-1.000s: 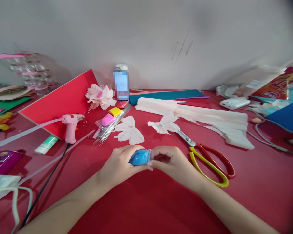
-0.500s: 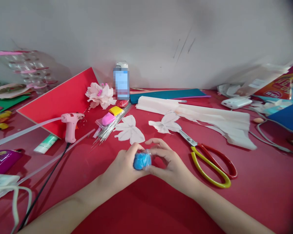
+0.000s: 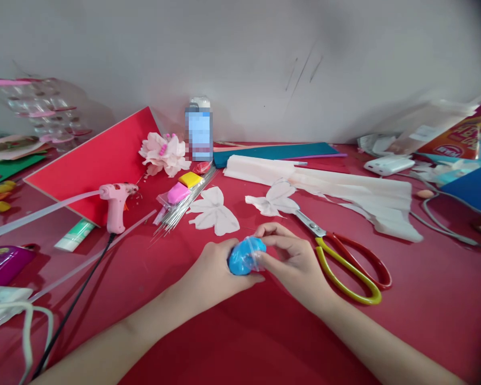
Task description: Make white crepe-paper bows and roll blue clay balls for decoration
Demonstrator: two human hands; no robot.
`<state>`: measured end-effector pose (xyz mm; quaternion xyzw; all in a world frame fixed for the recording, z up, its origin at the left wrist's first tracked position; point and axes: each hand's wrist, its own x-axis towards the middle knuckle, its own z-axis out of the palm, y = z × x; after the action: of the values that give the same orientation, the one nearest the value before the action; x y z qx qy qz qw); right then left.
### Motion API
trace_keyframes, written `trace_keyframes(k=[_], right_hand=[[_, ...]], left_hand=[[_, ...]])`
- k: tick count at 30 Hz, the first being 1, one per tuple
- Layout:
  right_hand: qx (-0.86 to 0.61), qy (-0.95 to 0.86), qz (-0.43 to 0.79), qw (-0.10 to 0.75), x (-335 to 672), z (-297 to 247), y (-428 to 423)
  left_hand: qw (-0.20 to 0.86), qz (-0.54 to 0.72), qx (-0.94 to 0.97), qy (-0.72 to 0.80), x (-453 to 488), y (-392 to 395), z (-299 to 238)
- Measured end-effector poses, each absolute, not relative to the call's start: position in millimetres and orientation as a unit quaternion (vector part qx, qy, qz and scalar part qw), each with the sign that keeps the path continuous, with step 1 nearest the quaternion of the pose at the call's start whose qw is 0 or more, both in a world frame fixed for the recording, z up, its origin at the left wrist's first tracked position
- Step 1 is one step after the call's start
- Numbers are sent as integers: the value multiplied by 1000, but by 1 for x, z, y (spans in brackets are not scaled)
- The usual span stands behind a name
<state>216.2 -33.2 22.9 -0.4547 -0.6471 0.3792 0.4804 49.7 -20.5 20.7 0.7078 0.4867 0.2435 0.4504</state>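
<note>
A blue lump in clear plastic wrap, which looks like modelling clay (image 3: 242,258), is between my two hands, above the near part of the red table. My left hand (image 3: 213,270) is closed around its left side. With bent fingers, my right hand (image 3: 291,259) pinches the wrap at its right side. Just beyond the hands lie two white cut-paper shapes, a left petal shape (image 3: 214,213) and a right petal shape (image 3: 273,199). Scissors (image 3: 340,254) with one red and one yellow handle rest right of my right hand, blades touching the right shape.
A pink glue gun (image 3: 115,206) stands at left before a red board (image 3: 92,166). Behind are a paper flower (image 3: 164,155), a phone (image 3: 199,133), yellow clay (image 3: 191,179), pink clay (image 3: 178,193) and thin wires (image 3: 184,211). White crepe paper (image 3: 369,198) stretches across the back right.
Both hands and the blue clay have shifted slightly right. More of the blue lump shows now, and my right fingers have come onto the plastic wrap.
</note>
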Motion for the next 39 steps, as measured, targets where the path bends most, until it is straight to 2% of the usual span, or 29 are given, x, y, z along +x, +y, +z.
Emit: trace_keyframes(k=[4,12,18,26,32,36,39], right_hand=[[-460,-582,421,522,220,21,-31],[-425,-489,532,546,219,20,-26],[-433,-429,534,586,222,21,-23],[-406,-396,588,577,231,21,-18],[-399,-346,630,569,234,25,-17],[-394,-323,661,551,232,26,-18],[-381,-334,677,533,229,25,-19]], left_hand=[[440,243,712,490,47,-19,17],[462,230,707,484,43,-16,11],[470,218,709,479,43,-17,16],[491,245,723,420,39,-16,24],[369,362,730,447,34,-5,15],[262,459,665,528,21,15,7],[148,444,633,617,6,31,5]])
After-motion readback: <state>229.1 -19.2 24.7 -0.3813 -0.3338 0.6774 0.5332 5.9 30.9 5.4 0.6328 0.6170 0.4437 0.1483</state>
